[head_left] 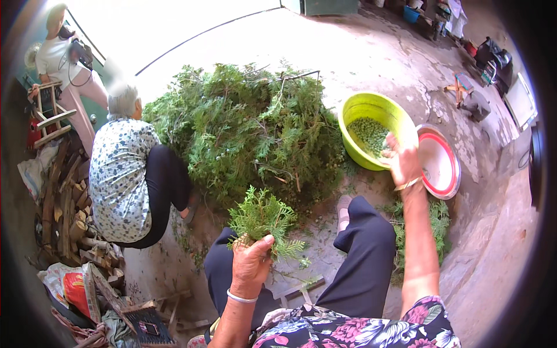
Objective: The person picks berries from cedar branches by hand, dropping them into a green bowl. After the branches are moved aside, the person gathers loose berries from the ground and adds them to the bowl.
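Note:
My left hand (253,264) is closed round the stems of a leafy green cypress sprig (264,217), held up above my lap. My right hand (401,158) is over the near right rim of a yellow-green bucket (354,145). Its fingers are smeared by motion, so whether they hold anything cannot be made out. Small green cones (366,132) cover the bottom of that bucket. In front of me rises a large heap of cut cypress branches (243,127).
A red-rimmed white basin (444,162) stands right of the bucket, and more cut greenery (438,226) lies beside my right leg. At left a person (125,174) in a patterned top crouches by the heap, near stacked firewood (64,203). Another person (64,64) stands behind.

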Available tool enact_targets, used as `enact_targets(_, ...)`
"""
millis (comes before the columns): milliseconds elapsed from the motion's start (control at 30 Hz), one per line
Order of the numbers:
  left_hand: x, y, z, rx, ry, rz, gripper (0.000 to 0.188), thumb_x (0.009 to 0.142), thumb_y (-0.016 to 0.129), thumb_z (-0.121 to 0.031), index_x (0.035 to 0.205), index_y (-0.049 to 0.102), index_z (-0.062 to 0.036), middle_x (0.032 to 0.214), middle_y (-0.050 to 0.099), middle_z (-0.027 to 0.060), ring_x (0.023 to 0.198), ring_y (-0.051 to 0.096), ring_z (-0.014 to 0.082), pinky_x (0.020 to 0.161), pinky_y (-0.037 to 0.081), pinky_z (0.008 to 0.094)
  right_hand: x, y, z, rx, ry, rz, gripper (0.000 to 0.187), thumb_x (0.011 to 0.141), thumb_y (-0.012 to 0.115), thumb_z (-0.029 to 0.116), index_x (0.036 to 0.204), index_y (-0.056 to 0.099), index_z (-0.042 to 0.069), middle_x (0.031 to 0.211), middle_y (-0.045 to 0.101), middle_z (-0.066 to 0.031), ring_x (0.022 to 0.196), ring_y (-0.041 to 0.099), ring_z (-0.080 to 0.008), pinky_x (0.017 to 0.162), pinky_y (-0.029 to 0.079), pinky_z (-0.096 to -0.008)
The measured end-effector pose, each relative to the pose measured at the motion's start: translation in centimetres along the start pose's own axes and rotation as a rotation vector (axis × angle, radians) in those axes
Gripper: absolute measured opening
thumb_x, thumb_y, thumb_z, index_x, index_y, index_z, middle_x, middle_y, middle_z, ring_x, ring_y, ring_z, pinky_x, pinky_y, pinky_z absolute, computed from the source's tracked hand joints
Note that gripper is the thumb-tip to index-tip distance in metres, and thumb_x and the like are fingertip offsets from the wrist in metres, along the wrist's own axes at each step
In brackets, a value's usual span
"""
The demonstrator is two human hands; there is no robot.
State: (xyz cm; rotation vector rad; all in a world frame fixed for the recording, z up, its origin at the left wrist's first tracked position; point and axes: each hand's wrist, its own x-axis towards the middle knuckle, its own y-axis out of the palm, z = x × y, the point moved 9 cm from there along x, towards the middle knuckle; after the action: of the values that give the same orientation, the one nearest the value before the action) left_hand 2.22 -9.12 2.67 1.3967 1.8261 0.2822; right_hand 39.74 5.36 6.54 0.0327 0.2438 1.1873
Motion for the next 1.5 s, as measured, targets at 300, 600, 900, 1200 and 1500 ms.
enact_targets(300, 2.1, -0.9, 0.5, -0.092, -0.027, -0.118, 0.023, 0.083, 0.061, 0.001, 0.104, 0.059, -0.0081, 0.09, 0.065, 0.0011, 0.072, 0.061, 0.0134, 0.053, 0.048, 0.0256, -13.3, 12.0, -4.5, -0.228, -0.014, 0.631, 0.018, 0.086, 0.065, 0.007, 0.101, 0.064, -0.003, 0.091, 0.067, -0.0043, 0.08, 0.061, -0.0094, 0.074, 0.051, -0.0239)
enact_targets(600, 1.4, 1.7, -1.1, -0.047, 0.064, 0.029, 0.023, 0.087, 0.058, -0.003, 0.11, 0.055, -0.0047, 0.092, 0.063, 0.0042, 0.072, 0.061, 0.0159, 0.048, 0.043, 0.0262, -22.4, 17.1, -9.3, -0.03, 0.273, 0.733, 0.019, 0.09, 0.058, 0.009, 0.102, 0.062, -0.005, 0.084, 0.065, -0.0023, 0.075, 0.056, -0.0063, 0.067, 0.048, -0.0227)
enact_targets(900, 1.5, 1.2, -0.6, -0.119, 0.015, 0.059, 0.038, 0.082, 0.062, 0.004, 0.118, 0.054, -0.0057, 0.101, 0.064, 0.0057, 0.089, 0.063, 0.0176, 0.077, 0.054, 0.0329, -22.7, 16.7, -6.8, -0.056, 0.086, 0.696, 0.02, 0.087, 0.064, 0.012, 0.099, 0.062, -0.004, 0.082, 0.066, -0.0082, 0.075, 0.061, -0.0125, 0.066, 0.049, -0.0292)
enact_targets(1200, 1.4, -0.3, 0.7, -0.23, 0.05, -0.076, 0.018, 0.089, 0.06, -0.008, 0.106, 0.056, -0.0055, 0.094, 0.064, 0.0062, 0.081, 0.06, 0.0193, 0.06, 0.045, 0.0307, -22.3, 14.9, -8.4, -0.278, -0.05, 0.462, 0.01, 0.083, 0.063, 0.003, 0.09, 0.064, -0.004, 0.071, 0.065, -0.0134, 0.06, 0.063, -0.021, 0.056, 0.05, -0.0289)
enact_targets(1500, 1.9, 0.1, 0.8, -0.401, 0.008, -0.006, 0.02, 0.093, 0.054, -0.013, 0.111, 0.054, -0.0034, 0.107, 0.061, 0.0117, 0.096, 0.058, 0.0252, 0.078, 0.049, 0.0402, -24.2, 15.9, -10.5, -0.033, 0.287, 0.735, 0.023, 0.089, 0.057, 0.006, 0.111, 0.059, -0.003, 0.079, 0.067, -0.006, 0.066, 0.06, -0.0066, 0.06, 0.049, -0.0216)
